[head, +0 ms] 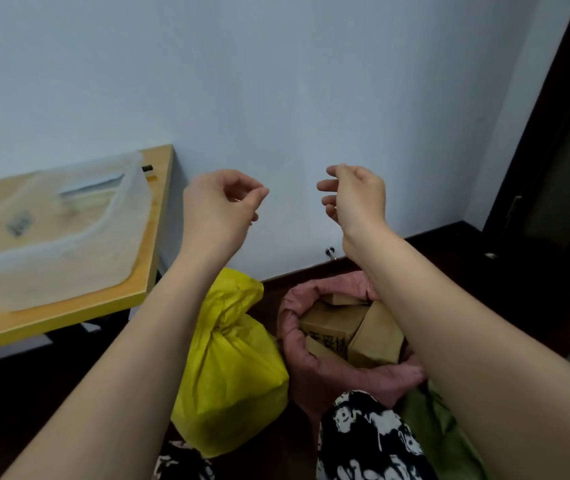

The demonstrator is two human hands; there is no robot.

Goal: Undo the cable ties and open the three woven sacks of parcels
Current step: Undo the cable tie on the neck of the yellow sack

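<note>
A yellow woven sack stands on the dark floor, its neck gathered and tied. Beside it on the right a pink sack sits open with its rim rolled down, showing brown cardboard parcels inside. A green sack shows only partly at the lower right, behind my right arm. Both my hands are raised in front of the pale wall, well above the sacks. My left hand has loosely curled fingers and holds nothing that I can see. My right hand is likewise loosely curled and empty.
A yellow-edged wooden table stands at the left, carrying a clear plastic bin. A dark door frame rises at the right. My patterned black-and-white trouser legs fill the bottom centre. A small metal door stop sits at the skirting.
</note>
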